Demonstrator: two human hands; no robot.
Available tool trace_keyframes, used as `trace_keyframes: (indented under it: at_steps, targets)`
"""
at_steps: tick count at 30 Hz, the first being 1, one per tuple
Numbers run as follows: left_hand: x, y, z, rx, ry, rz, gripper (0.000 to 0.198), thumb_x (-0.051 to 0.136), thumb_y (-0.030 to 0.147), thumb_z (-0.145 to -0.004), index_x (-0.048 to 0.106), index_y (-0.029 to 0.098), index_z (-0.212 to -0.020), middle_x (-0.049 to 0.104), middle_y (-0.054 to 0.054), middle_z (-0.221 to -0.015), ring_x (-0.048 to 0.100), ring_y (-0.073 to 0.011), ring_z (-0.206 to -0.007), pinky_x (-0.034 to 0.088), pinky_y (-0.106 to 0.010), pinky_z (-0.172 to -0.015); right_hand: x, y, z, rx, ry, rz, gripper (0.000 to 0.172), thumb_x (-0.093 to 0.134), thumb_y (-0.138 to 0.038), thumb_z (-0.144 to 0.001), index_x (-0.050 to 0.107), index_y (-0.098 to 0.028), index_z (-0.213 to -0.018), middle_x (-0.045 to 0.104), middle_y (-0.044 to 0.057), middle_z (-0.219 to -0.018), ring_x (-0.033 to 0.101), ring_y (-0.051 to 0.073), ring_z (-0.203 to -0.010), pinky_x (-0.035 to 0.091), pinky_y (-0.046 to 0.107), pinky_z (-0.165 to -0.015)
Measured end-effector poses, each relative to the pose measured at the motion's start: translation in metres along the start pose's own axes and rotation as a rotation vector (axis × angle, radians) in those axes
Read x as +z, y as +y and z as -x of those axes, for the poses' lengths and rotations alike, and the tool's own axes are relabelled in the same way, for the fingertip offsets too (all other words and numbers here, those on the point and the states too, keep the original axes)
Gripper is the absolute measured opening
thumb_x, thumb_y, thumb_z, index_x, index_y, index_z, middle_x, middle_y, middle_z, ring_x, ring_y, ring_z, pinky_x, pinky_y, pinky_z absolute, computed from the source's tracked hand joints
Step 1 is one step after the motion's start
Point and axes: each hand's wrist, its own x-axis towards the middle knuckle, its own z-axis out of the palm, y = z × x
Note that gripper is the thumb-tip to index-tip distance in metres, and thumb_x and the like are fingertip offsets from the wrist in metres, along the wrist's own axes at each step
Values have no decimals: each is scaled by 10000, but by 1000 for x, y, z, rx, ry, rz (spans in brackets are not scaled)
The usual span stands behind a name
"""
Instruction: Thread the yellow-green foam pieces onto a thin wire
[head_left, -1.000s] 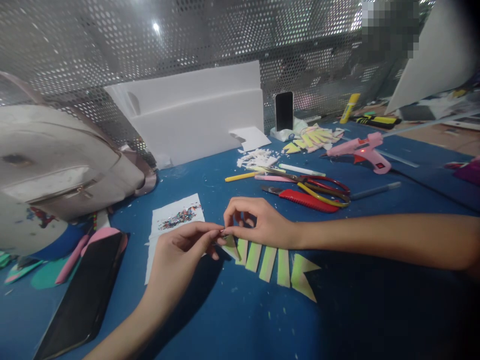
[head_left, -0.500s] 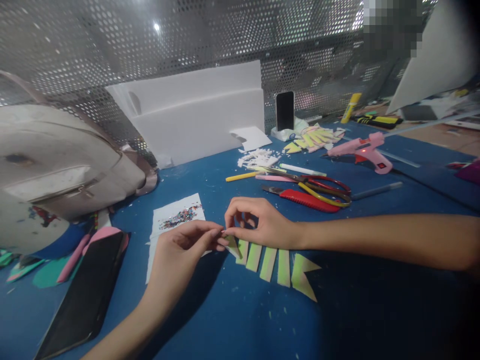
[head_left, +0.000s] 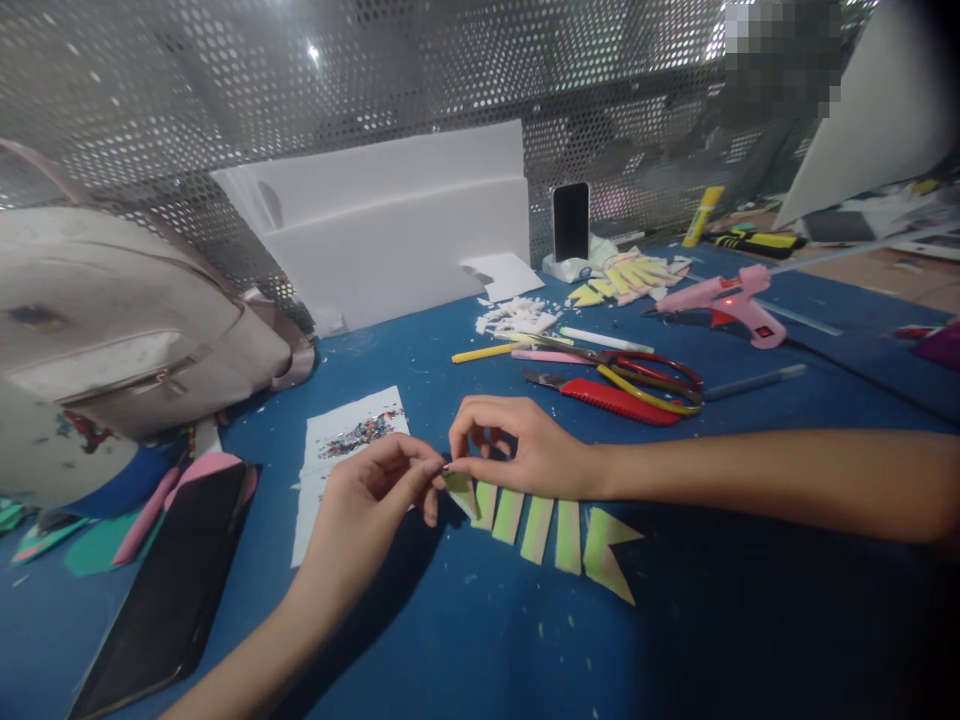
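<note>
Left hand (head_left: 375,490), right hand (head_left: 517,450) closed to pinches, fingertips meeting; can't tell what's held; green strips (head_left: 538,528) near on desk (head_left: 487,630), just below right hand; glitter paper (head_left: 349,412) far left.

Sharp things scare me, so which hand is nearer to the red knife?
The right hand. It is on the near side of the red knife, a bit to its left, not touching. The left hand is farther away, left of the right hand.
</note>
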Motion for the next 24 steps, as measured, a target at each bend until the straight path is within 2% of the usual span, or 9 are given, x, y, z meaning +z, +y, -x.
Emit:
trace_keyframes:
  at_steps: [12, 24]
  targets:
    - [5, 2, 4, 25, 7, -12, 163, 609, 277, -883, 602, 166, -763, 583, 58, -573, 519, -64, -451, 405, -203, -521, 2, 1, 1, -40, 15, -4, 78, 656, -224, -869, 613, -159, -871, 587, 4, -844, 486, 75, -652, 408, 206, -581]
    - [5, -1, 6, 12, 5, -4, 156, 598, 279, -908, 599, 172, -795, 598, 62, -589, 527, -58, -471, 420, -200, -556, 3, 1, 2, -17, 17, -6, 104, 669, -246, -864, 619, -157, -845, 586, 2, -818, 476, 76, -641, 399, 210, -572]
